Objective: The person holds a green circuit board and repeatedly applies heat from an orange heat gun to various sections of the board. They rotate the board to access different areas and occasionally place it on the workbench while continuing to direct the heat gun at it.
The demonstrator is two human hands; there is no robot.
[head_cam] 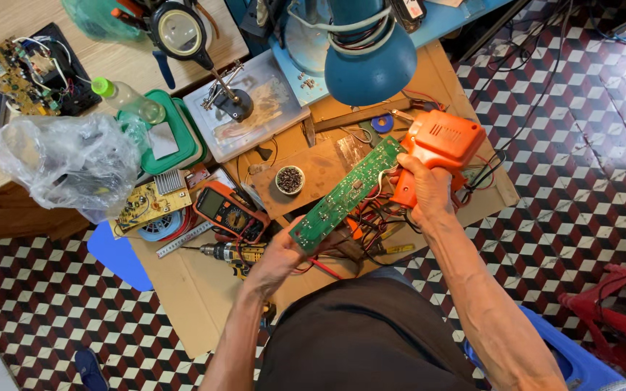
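At frame centre I see my left hand (278, 255) gripping the long green circuit board (347, 193) by its lower end; my right hand (429, 190) clenches the orange soldering gun (437, 148) just right of it, above the cardboard-covered table (182, 289).

Soldering gun's (436, 148) tip hides behind the lamp (369, 61) (blue shade).

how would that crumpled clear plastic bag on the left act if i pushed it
The plastic bag looks thin and crumpled, so it would probably give and slide rather than tip. A dark thing inside may add some weight. It sits at the table edge, so it might drop off.
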